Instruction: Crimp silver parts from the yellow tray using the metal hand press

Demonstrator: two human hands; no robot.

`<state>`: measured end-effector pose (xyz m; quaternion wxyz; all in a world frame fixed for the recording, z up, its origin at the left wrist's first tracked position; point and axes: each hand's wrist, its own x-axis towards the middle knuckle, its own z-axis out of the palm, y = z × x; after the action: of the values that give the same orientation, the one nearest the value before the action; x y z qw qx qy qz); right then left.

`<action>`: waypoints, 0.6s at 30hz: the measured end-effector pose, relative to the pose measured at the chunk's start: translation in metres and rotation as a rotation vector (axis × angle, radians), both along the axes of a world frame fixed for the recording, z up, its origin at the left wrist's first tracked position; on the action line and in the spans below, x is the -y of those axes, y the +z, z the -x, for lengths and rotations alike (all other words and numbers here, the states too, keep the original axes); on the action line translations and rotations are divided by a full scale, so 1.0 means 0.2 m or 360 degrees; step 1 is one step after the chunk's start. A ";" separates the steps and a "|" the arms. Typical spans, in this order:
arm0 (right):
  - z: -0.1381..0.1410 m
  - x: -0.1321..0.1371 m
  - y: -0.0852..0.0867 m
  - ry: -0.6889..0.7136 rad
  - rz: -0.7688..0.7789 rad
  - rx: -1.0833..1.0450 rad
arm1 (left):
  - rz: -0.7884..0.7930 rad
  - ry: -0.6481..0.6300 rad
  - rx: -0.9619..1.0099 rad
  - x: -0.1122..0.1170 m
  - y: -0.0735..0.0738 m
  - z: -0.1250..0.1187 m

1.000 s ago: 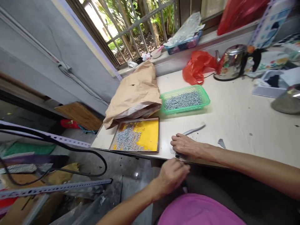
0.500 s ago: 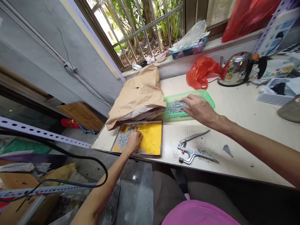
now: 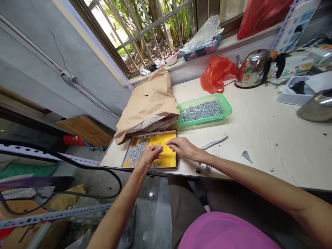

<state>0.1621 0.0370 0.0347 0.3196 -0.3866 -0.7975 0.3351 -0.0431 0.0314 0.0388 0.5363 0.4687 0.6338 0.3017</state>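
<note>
My left hand (image 3: 151,154) hovers over the yellow-bottomed tray (image 3: 169,159) at the table's near left, fingers pinched together on something small I cannot make out. Small silver metal pieces (image 3: 137,154) lie heaped in the tray's left half. My right hand (image 3: 183,147) reaches in from the right, fingers bent and close to the left hand's fingertips, above the tray's right edge. A green plastic basket (image 3: 227,110) holding several more silver pieces stands farther back. Metal pliers (image 3: 213,144) lie on the table, mostly hidden under my right forearm.
A brown paper bag (image 3: 150,102) lies behind the tray. A red plastic bag (image 3: 216,76) and a steel kettle (image 3: 252,69) stand at the back. A grey metal bowl (image 3: 315,110) is at the right. Perforated metal bars (image 3: 52,209) and a black cable (image 3: 109,173) sit left of the table.
My right hand came back from the green basket to the tray. My left hand lifted off the heap of pieces and pinched its fingers. The camera tilted slightly.
</note>
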 end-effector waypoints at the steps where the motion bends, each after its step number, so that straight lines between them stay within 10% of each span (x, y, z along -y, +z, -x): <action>1: -0.02 0.02 0.01 0.0009 -0.0054 0.0013 | 0.0012 -0.0012 0.0031 0.03 0.00 -0.04; 11: -0.70 0.47 -0.13 -0.0310 -0.0093 0.0659 | -0.0044 -0.0623 -0.0459 0.17 -0.15 -0.51; 18: -0.75 0.58 -0.26 -0.0392 0.0045 0.0837 | -0.0028 -0.0923 -0.0689 0.16 -0.21 -0.59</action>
<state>0.3115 -0.0790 -0.0181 0.1347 -0.5585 -0.7954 0.1930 0.0751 0.0001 -0.0029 0.4488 0.6867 0.5708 0.0363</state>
